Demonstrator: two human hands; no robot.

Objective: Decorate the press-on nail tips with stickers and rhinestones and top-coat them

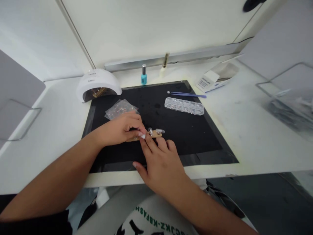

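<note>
A narrow wooden strip (156,134) bearing clear false nail tips (160,131) lies on the black mat, partly hidden under my hands. My left hand (126,129) is closed in a pinch on a small white piece (142,136) over the strip's left part; whether it is a folded pad or a nail tip, I cannot tell. Against the strip's near side rests my right hand (162,163), its fingers stretched and the thumb apart. The right fingertips touch the strip and come close to the white piece.
Clear sheets with small specks (121,109) lie beyond my left hand. A white nail lamp (99,81), a turquoise polish bottle (143,76) and a pale bottle (163,67) stand behind. Rightward are blue-handled tweezers (187,94), a compartment case (184,106) and an opened box (212,80).
</note>
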